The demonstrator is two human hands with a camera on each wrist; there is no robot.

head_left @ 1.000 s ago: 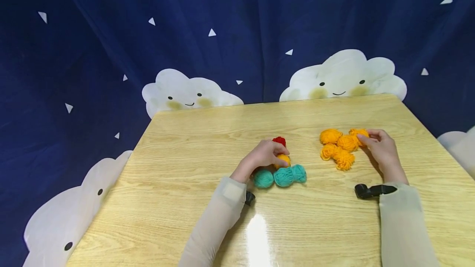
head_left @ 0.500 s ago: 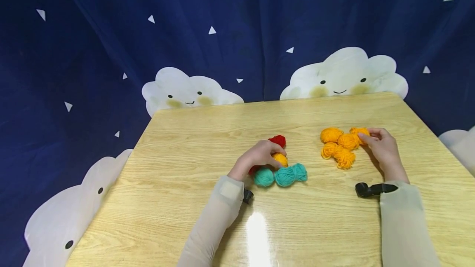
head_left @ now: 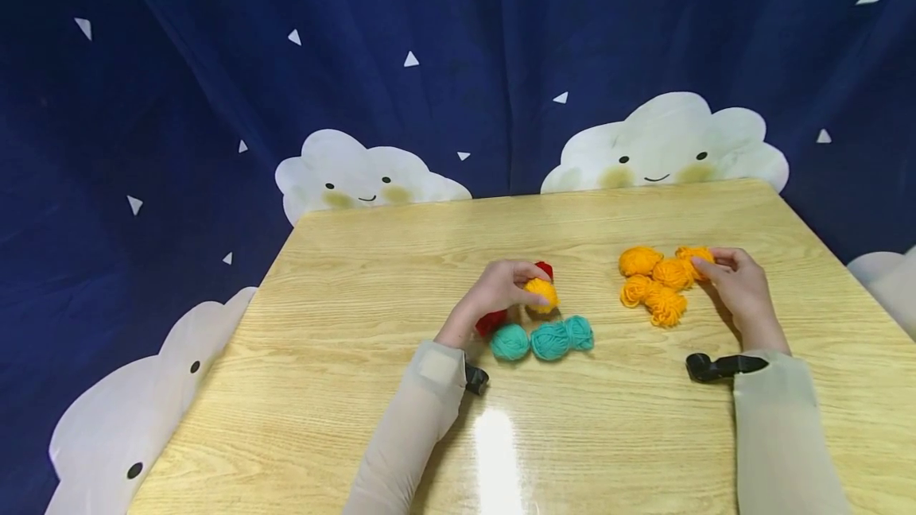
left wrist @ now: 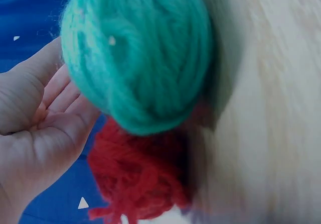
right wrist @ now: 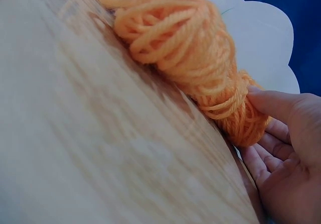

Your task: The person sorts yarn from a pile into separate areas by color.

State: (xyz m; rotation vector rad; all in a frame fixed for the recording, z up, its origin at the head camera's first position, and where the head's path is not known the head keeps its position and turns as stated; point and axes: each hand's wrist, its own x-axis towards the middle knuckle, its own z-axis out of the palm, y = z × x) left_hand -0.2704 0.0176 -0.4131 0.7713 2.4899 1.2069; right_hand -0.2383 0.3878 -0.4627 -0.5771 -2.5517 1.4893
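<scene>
My left hand [head_left: 497,288] pinches a yellow yarn ball [head_left: 542,297] between thumb and fingers, just behind the teal yarn. In the left wrist view, a teal yarn ball [left wrist: 140,58] hides the fingertips and the yellow ball. Red yarn [left wrist: 138,171] shows below it, beside the palm. My right hand [head_left: 740,292] pinches the rightmost orange yarn bundle [head_left: 691,257], which lies against the other orange bundles. In the right wrist view, its thumb presses one side of the orange yarn [right wrist: 241,118], with the fingers curled at the other side.
A teal ball [head_left: 510,342] and a tied teal skein [head_left: 551,341] lie in a row in front of the left hand. Red yarn [head_left: 545,269] sits behind it, with another red piece [head_left: 490,323] near the wrist. Orange bundles [head_left: 639,261] cluster on the wooden table [head_left: 358,284].
My left hand has lifted the yellow ball slightly and moved it back from the teal yarn, uncovering more of the near red piece. The right hand has stayed at the orange yarn.
</scene>
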